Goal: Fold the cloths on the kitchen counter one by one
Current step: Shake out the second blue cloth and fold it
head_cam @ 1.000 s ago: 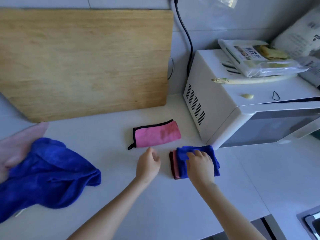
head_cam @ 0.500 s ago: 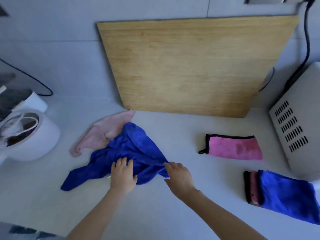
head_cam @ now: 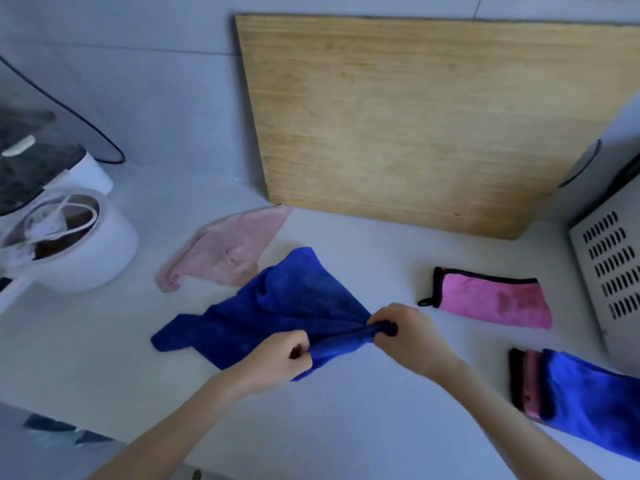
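Both hands grip the near edge of the crumpled blue cloth point(head_cam: 277, 306) in front of the cutting board point(head_cam: 415, 119): left hand point(head_cam: 277, 358) fisted on it, right hand point(head_cam: 405, 332) pinching a bunched corner. Pale pink cloth point(head_cam: 228, 251) left of the board, possibly under the blue one.

The left hand point(head_cam: 277, 356) and right hand point(head_cam: 407, 332) are clenched, forearms extended forward.
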Demonstrator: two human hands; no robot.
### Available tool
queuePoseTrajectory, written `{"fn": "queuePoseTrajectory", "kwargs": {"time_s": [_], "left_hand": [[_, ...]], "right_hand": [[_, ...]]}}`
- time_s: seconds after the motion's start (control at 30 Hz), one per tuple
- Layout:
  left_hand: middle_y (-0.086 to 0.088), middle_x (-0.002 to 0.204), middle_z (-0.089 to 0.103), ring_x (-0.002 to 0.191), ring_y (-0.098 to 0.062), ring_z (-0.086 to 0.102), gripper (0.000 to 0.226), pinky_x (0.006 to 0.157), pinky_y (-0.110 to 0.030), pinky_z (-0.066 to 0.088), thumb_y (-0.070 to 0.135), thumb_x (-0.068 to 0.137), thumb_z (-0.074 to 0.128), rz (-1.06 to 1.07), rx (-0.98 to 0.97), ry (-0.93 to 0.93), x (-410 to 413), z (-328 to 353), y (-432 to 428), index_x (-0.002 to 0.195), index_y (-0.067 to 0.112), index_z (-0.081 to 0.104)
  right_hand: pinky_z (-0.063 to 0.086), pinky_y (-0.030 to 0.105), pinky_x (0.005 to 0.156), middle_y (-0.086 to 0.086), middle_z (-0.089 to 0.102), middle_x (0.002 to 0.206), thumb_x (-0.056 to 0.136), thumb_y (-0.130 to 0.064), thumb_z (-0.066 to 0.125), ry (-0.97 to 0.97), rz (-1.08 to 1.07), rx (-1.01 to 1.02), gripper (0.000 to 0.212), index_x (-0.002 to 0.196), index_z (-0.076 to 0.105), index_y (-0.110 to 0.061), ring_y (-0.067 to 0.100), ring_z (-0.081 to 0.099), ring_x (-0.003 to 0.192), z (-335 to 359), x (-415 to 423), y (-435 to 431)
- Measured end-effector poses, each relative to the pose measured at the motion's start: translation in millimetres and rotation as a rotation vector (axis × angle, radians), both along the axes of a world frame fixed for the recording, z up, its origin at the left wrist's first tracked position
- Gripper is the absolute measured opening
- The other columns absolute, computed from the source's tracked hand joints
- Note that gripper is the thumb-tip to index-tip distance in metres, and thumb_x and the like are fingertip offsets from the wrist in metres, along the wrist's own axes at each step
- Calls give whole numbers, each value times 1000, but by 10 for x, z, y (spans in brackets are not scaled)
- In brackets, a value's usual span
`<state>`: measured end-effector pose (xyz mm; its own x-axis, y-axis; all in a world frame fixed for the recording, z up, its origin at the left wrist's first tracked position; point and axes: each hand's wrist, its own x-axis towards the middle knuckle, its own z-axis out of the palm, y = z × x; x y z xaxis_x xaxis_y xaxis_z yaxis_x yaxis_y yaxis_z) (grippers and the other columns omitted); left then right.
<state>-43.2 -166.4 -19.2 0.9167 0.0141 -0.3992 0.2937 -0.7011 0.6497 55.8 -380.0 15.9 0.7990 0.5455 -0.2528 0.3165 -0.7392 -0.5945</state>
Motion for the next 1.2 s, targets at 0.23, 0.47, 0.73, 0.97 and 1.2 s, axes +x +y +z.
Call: {"fn": "queuePoseTrajectory", "kwargs": {"time_s": [0.23, 0.47, 0.73, 0.97, 1.2], "left_hand": [[15, 53, 37, 51, -3, 34, 19, 46, -15, 28, 25, 73, 49, 140, -576, 35, 327, 708, -163, 55, 27, 46], [-3, 65, 43, 61, -16, 42, 30, 60, -29, 30, 37, 84, 57, 444, -214, 63, 759, 122, -34, 66, 17, 44], [-4, 94, 66, 91, -26, 63, 41, 65, -28, 39, 53, 80, 55, 218, 535, 96, 809, -397, 55, 89, 13, 55], [3, 62, 44, 66, -21, 47, 31, 55, -29, 32, 32, 79, 64, 198, 329, 140, 1085, -444, -89, 74, 12, 41], [-1, 54, 39, 62, -23, 42, 39, 55, -30, 28, 20, 85, 58, 198, 265, -36, 1163, -243, -8, 54, 15, 34]], "right_hand": [[49, 23, 69, -19, 66, 82, 71, -6, 57, -65, -193, 298, 31, 76, 68, -35, 2, 59, 75, 887, 420, -101], [44, 37, 95, 9, 56, 127, 92, -19, 49, -244, -296, -74, 34, 126, 55, -14, 29, 52, 117, 229, 686, 124], [34, 24, 53, -4, 55, 67, 89, -41, 45, 202, -472, -377, 36, 63, 46, -16, 20, 56, 65, -699, -90, -280], [39, 27, 53, 7, 60, 67, 79, -26, 57, 440, -831, 154, 17, 71, 51, -12, 24, 50, 56, -792, -34, -111], [24, 24, 43, -5, 42, 52, 72, -14, 54, 35, -621, 28, 23, 56, 37, -18, 21, 40, 51, -151, 352, -41]]}}
